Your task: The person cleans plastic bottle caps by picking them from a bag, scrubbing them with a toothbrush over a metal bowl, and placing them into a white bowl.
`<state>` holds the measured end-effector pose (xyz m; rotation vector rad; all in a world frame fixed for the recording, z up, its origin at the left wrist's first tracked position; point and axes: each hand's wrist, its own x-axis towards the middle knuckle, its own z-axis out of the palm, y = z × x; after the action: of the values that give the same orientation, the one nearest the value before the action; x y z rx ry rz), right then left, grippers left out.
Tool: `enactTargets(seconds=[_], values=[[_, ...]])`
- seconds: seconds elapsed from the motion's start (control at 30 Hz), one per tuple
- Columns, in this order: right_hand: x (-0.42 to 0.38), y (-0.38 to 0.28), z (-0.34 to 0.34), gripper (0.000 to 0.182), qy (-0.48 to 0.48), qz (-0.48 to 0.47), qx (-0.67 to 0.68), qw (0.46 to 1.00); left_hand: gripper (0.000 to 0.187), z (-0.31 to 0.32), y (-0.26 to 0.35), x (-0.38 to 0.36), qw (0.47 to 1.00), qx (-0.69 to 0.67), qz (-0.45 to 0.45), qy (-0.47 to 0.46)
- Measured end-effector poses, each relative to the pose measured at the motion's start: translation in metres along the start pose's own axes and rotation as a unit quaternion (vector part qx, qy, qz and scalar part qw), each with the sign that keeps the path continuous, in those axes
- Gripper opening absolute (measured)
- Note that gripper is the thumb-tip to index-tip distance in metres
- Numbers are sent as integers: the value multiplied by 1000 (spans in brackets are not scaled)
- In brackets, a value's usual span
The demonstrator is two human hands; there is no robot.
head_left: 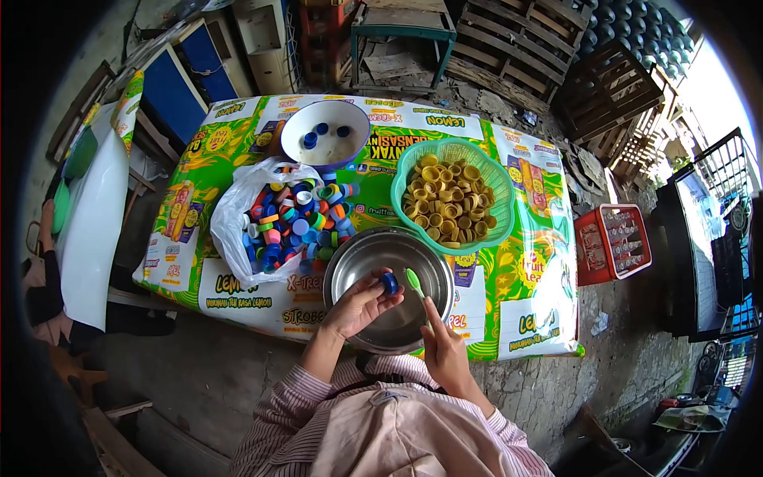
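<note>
Over a steel bowl (338, 266), my left hand (358, 308) holds a dark blue bottle cap (389, 284) between its fingers. My right hand (445, 350) grips a small green-and-white brush-like tool (414, 280), its green head pointing up beside the cap, not touching it. A clear plastic bag (230, 230) to the left spills many coloured caps (300, 226). The green basket (506, 191) behind the bowl at the right holds many yellow-brown caps (449, 208). In the white enamel bowl (298, 119) at the back are several dark blue caps (311, 140).
A green printed cover (199, 171) lies over the table. Right of the table stands a red crate (588, 253) of bottles. Another person's hand (48, 216) shows at the far left, by a green object (61, 208). Wooden pallets (517, 40) lean behind.
</note>
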<state>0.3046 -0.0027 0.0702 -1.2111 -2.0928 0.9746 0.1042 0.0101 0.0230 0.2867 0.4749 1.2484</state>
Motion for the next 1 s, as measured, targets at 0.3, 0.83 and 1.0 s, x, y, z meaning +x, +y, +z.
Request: enactTargets(seconds=[0.3, 0.83, 1.0], values=[[-5, -4, 1, 54, 0, -51, 26, 998, 28, -3, -2, -2, 999, -28, 3, -31], [6, -2, 3, 59, -64, 55, 89, 992, 26, -7, -14, 5, 998, 0, -1, 63], [7, -3, 6, 58, -63, 78, 71, 992, 28, -12, -23, 4, 990, 115, 44, 76]])
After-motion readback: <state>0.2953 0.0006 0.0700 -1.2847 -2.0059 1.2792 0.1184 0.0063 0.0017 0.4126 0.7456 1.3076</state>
